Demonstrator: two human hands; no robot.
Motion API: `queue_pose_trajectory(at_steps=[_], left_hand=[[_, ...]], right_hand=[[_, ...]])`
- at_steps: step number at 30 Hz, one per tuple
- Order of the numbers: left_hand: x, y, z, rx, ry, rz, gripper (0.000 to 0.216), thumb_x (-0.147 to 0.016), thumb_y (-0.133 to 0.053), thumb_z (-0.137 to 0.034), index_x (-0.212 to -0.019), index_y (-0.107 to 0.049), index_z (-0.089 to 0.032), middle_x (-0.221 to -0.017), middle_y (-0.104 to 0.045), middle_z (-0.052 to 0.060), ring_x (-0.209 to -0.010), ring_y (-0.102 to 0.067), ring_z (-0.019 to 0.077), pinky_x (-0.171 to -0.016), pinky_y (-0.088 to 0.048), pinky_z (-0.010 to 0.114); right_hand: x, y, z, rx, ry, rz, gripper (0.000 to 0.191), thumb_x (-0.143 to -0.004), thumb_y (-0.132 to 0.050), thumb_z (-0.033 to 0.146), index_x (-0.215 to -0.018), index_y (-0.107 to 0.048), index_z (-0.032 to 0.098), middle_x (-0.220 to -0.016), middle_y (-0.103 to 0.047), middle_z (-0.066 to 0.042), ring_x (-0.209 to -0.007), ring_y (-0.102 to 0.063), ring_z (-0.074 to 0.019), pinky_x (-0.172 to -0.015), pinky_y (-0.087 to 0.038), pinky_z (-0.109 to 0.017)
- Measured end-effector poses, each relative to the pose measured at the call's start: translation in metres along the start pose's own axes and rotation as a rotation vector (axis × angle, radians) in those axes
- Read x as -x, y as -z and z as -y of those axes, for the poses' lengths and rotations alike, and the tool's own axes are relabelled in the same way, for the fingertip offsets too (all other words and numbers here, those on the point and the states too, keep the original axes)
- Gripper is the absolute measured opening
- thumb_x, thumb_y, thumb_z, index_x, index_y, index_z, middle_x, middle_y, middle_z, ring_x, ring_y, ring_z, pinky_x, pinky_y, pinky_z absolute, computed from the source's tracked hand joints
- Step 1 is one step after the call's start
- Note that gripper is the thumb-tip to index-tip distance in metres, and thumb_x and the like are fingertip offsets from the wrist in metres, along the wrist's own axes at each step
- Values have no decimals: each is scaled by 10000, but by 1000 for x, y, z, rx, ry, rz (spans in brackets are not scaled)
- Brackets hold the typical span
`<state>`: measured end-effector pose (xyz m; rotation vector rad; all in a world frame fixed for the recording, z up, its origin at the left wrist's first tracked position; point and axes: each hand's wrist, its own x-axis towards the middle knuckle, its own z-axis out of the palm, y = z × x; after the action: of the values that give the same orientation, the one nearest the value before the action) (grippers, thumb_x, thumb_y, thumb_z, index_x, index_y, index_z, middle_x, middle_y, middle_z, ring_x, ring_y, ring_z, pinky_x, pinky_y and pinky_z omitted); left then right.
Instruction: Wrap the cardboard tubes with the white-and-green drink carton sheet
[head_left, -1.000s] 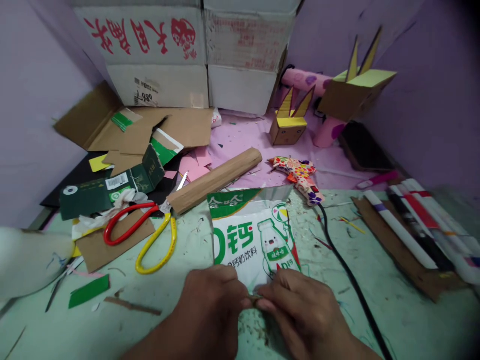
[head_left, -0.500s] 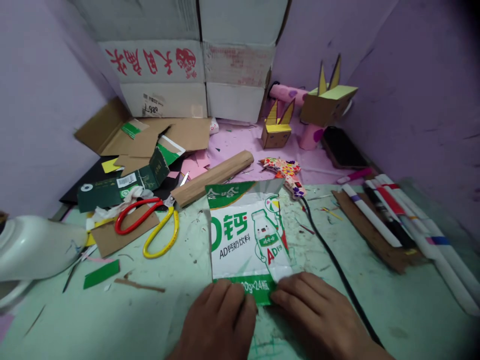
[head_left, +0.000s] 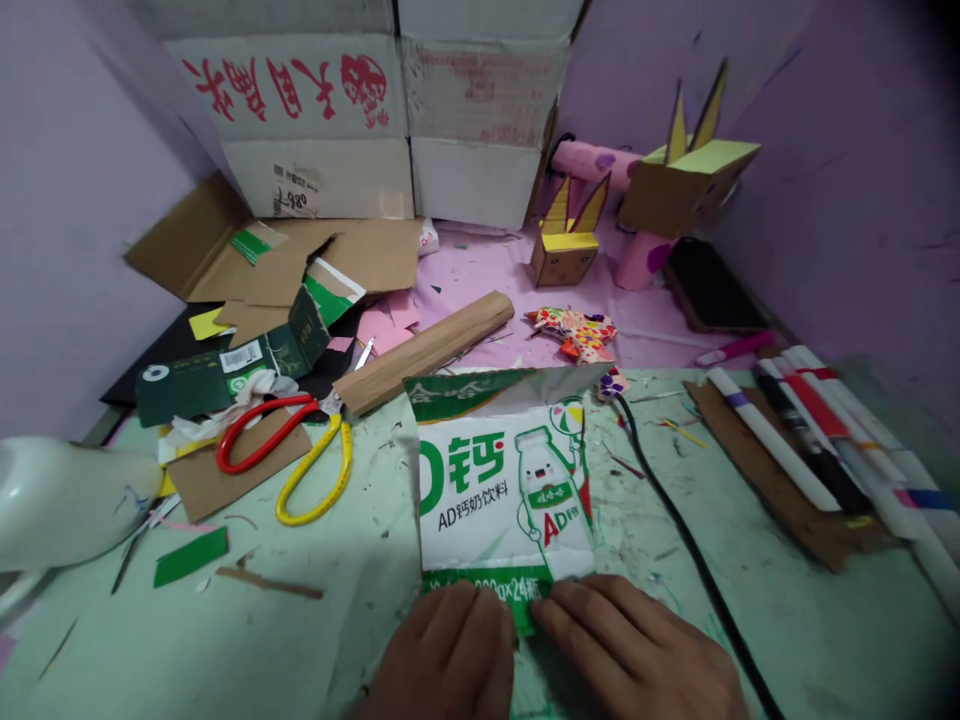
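Note:
A piece of printed milk-drink carton (head_left: pixel 480 485), white and green with a cartoon bottle, lies on the pale green table in front of me. Its far edge lifts and bends. My left hand (head_left: pixel 450 645) has its fingers curled over the left part of the near edge. On the right part of that same edge, my right hand (head_left: pixel 637 640) is also closed, fingers bent. Both thumbs are hidden beneath or behind the fingers. Beyond the carton piece lies a flower-patterned glue gun (head_left: pixel 576 332), its black cord (head_left: pixel 679 525) running down past my right hand.
Scissors with red and yellow handles (head_left: pixel 341 475) lie left, by a wooden stick (head_left: pixel 427 350) and cardboard scraps (head_left: pixel 270 275). A white jug (head_left: pixel 67 500) is at far left. Markers (head_left: pixel 772 435) sit at right. Cardboard animal heads (head_left: pixel 566 260) and a large box (head_left: pixel 315 90) stand behind.
The camera view has shifted slightly. The carton piece's far edge bends over more, its right corner reaching further right. Both hands keep hold of the near edge, slightly lower in view.

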<state>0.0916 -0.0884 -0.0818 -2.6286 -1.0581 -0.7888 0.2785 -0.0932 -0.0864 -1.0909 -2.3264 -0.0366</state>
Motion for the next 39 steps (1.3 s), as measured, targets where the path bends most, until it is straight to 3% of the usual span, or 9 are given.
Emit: queue_pose_trajectory(at_steps=[3, 7, 11, 17, 21, 25, 32, 36, 39], left_hand=[[2, -7, -3, -32, 5, -66, 340, -915, -311, -21, -771, -589, -152, -656, -681, -13, -589, -604, 138, -570, -464, 270], [-1, -13, -4, -59, 38, -158, 334, -891, -325, 6, -723, -561, -159, -607, -646, -8, -523, -549, 147, -515, -418, 288], [-11, -11, 2, -28, 18, -17, 308, -877, -342, 11, -726, -554, -155, -599, -648, -12, -505, -542, 133, -483, -407, 263], [-20, -14, 10, 230, 162, 231, 295, -802, -396, -60, -548, -441, -202, -482, -476, -18, -432, -420, 137, -375, -238, 285], [-15, -10, 13, 316, 190, 309, 130, -639, -529, -103, -601, -454, -202, -568, -502, -10, -508, -434, 145, -414, -240, 278], [-9, -3, 13, 384, 180, 406, 182, -576, -507, -40, -655, -461, -198, -643, -529, 4, -573, -451, 156, -459, -286, 278], [-18, -8, -11, 162, 91, 263, 110, -695, -506, -103, -733, -517, -205, -654, -562, 11, -571, -470, 192, -471, -314, 298], [-24, -14, -14, 230, 78, 179, 170, -591, -451, -45, -651, -473, -203, -600, -518, 14, -534, -437, 177, -460, -296, 304], [-24, -18, -10, 327, 135, 185, 159, -595, -461, -47, -616, -446, -205, -574, -494, 0, -518, -428, 157, -447, -262, 290]], right_hand=[[3, -4, 0, 20, -41, -61, 438, -966, -234, 118, -835, -647, 181, -704, -743, -7, -564, -645, -149, -557, -507, -251], [5, -8, 0, 35, 2, 38, 363, -940, -306, 81, -862, -648, 175, -756, -756, -11, -597, -662, -150, -583, -517, -245], [-1, -11, -1, 27, -93, -45, 393, -937, -294, 81, -807, -650, 184, -691, -742, -13, -590, -663, -158, -576, -515, -263], [-11, -8, -6, -85, -134, 16, 347, -908, -329, 134, -784, -651, 172, -654, -711, -46, -541, -624, -173, -497, -495, -280], [-9, -3, -7, -212, -199, -8, 272, -887, -397, 156, -795, -653, 168, -648, -675, -52, -585, -600, -178, -513, -493, -284], [1, 10, -10, -165, -223, 37, 156, -876, -518, 238, -883, -658, 168, -789, -690, -68, -688, -615, -183, -591, -515, -299], [15, 14, -14, -109, -132, -53, 211, -922, -478, 222, -812, -647, 160, -734, -687, -47, -643, -615, -154, -617, -523, -282], [16, 10, -16, -131, -99, -65, 208, -924, -476, 221, -827, -647, 153, -748, -693, -50, -648, -621, -147, -616, -527, -267], [15, 7, -18, -163, -103, -93, 187, -904, -487, 182, -813, -647, 148, -724, -691, -56, -614, -618, -148, -571, -520, -264]])
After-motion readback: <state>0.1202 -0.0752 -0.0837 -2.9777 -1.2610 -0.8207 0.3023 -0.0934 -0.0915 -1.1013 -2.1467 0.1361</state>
